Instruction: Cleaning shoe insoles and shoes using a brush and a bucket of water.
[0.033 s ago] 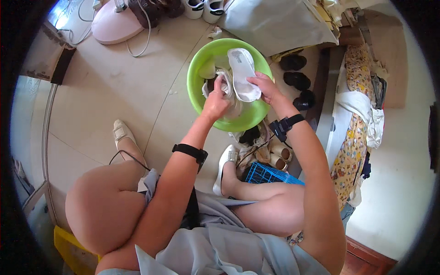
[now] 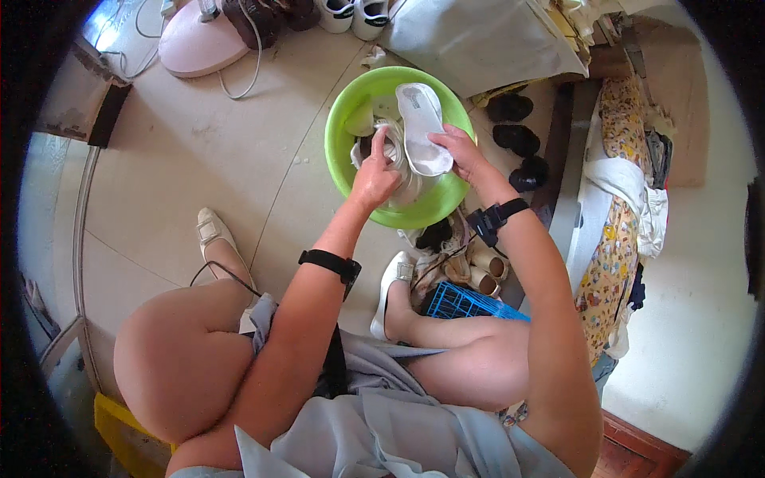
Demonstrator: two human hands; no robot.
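Observation:
A light green basin [image 2: 338,169] stands on the floor in front of me, with wet-looking white shoes in it. My right hand [image 2: 460,151] pinches the heel end of a white insole [image 2: 422,131], thumb on top, and keeps it over the basin's right half. My left hand [image 2: 377,174] is closed on a white shoe [image 2: 394,151] inside the basin. The index finger lies along the shoe's opening, and the hand hides part of the shoe. Another pale piece [image 2: 360,121] rests against the basin's far left wall.
Black shoes [image 2: 516,140] line the floor right of the basin. Nearer me are beige shoes [image 2: 484,279] and a blue wire basket [image 2: 466,303]. A large grey-white bag [image 2: 470,40] stands behind. A pink round base [image 2: 199,40] with a cord is at the far left.
The shoe at my left hand has shifted slightly in the basin. My right hand and the insole have barely moved.

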